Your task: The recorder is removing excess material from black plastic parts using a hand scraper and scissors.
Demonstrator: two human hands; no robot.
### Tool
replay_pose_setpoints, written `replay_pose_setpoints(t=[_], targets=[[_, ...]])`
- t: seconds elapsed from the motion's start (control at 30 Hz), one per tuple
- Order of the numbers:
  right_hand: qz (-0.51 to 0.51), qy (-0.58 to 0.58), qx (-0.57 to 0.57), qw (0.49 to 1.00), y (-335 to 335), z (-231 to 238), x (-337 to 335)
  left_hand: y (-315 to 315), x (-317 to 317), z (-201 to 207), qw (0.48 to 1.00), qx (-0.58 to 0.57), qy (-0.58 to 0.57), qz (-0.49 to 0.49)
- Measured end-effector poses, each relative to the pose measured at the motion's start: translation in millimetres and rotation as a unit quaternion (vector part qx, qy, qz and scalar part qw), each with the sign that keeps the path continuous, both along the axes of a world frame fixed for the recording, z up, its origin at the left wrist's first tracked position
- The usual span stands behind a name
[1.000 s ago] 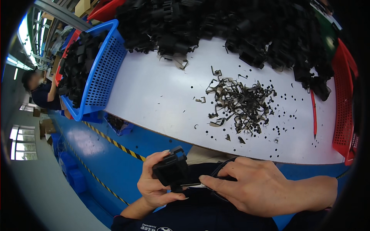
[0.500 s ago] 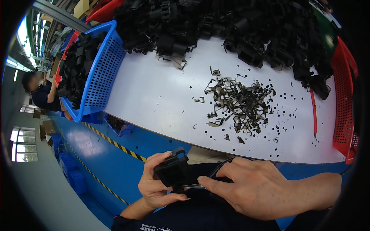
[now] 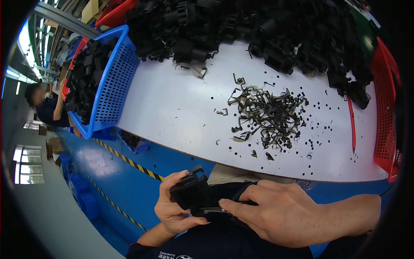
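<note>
My left hand (image 3: 172, 207) grips a black moulded plastic part (image 3: 189, 192) by its sides, the thumb underneath and the fingers behind and on top. The part is boxy, with a squared frame at its upper end. My right hand (image 3: 280, 211) is closed around a slim tool (image 3: 214, 210). A thin metal end of it shows, touching or very near the lower right of the part. Most of the tool is hidden under my fingers, so its exact kind cannot be told. Both hands are in front of my body, below the table's near edge.
On the white table (image 3: 172, 116) lies a heap of dark plastic scraps (image 3: 271, 114) among small black discs. Many black parts (image 3: 276, 34) are piled at the back. A blue basket (image 3: 114, 77) stands left, a red basket (image 3: 384, 112) right, near a red stick (image 3: 352, 125). Another person (image 3: 47, 103) is far left.
Very little differs. The part in my left hand has shifted slightly left, and both hands keep their grips. The view has moved a touch.
</note>
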State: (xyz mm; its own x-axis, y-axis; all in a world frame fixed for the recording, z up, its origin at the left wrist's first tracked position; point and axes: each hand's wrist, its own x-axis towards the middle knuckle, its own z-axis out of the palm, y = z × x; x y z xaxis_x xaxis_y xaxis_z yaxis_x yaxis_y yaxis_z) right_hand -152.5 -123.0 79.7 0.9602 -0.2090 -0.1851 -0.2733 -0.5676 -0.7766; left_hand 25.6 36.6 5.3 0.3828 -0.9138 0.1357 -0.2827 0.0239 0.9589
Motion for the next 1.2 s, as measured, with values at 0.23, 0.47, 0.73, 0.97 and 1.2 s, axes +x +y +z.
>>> replay_pose_setpoints(t=[0.23,0.47,0.73,0.97,1.2], targets=[[-0.006,0.004,0.029,1.0,0.6,-0.9,-0.1,0.0,-0.6,0.9,1.0,0.0,-0.009,-0.004],[0.003,0.003,0.023,1.0,0.9,-0.8,0.1,-0.2,-2.9,1.5,1.0,-0.007,0.002,0.003],[-0.002,0.003,0.019,1.0,2.9,-1.1,-0.5,-0.8,-2.6,1.4,1.0,-0.008,0.014,-0.005],[0.007,0.018,0.013,1.0,4.6,-1.3,0.8,0.7,0.6,-0.8,1.0,0.0,-0.006,-0.021],[0.001,-0.009,0.01,1.0,4.3,1.1,0.2,1.7,2.4,-5.3,0.999,0.003,-0.042,-0.034]])
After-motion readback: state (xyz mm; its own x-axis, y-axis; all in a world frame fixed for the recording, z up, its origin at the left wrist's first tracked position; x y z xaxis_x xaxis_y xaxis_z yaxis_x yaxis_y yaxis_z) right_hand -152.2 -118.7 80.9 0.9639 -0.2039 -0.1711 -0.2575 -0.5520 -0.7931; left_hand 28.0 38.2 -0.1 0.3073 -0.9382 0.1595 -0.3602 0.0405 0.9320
